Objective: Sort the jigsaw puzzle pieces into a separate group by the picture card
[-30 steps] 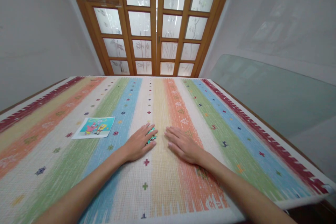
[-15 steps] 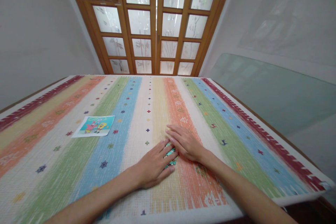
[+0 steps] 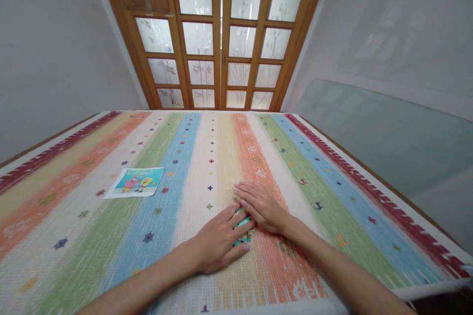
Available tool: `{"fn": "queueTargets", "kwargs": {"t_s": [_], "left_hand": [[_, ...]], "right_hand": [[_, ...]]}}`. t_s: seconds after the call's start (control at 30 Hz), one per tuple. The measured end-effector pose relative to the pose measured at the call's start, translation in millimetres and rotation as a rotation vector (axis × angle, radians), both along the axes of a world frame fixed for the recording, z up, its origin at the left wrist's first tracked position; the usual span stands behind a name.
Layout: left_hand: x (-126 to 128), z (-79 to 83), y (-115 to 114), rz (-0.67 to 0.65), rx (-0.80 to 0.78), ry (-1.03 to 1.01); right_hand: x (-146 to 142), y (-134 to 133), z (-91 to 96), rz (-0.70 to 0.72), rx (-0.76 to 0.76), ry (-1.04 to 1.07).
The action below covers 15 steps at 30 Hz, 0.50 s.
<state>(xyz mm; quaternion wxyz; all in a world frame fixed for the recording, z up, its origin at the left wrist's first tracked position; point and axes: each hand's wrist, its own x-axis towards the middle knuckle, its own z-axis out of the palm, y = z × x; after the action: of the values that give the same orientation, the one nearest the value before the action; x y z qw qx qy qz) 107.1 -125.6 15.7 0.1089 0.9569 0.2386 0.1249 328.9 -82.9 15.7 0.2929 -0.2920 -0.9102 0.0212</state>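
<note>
A small heap of teal and multicoloured pieces (image 3: 243,225), which look like jigsaw puzzle pieces, lies on the striped tablecloth between my hands. My left hand (image 3: 221,238) rests over the heap from the left, palm down, with its fingers spread and pieces showing between them. From the right, my right hand (image 3: 264,207) lies flat along the heap's far side, its fingers stretched out towards the left and its fingertips close to those of the left hand. Part of the heap is hidden under both hands.
A printed cartoon picture (image 3: 137,181) on white paper lies on the striped tablecloth (image 3: 199,167) to the left. Beyond the table's far edge stand wooden doors (image 3: 221,59) with frosted panes. A pale green glass-like panel (image 3: 369,133) leans by the right wall.
The camera view has tilted up slightly, so everything sits a bit lower. Both hands stay over the pieces, the left one shifted slightly rightward in the picture.
</note>
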Motion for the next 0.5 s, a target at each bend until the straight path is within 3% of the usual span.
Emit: {"fn": "queueTargets", "kwargs": {"t_s": [0.13,0.3,0.5], "left_hand": [[-0.9,1.3,1.2,0.011,-0.073,0.008],[-14.4,8.1,12.8,-0.019,-0.168,-0.122],[-45.3,19.8,35.6,0.048,-0.126,-0.268]], "right_hand": [[1.2,-0.6,1.5,-0.003,-0.007,0.01],[4.1,-1.2,0.9,-0.035,-0.029,0.072],[1.7,-4.4,4.8,-0.032,-0.157,0.124]]}}
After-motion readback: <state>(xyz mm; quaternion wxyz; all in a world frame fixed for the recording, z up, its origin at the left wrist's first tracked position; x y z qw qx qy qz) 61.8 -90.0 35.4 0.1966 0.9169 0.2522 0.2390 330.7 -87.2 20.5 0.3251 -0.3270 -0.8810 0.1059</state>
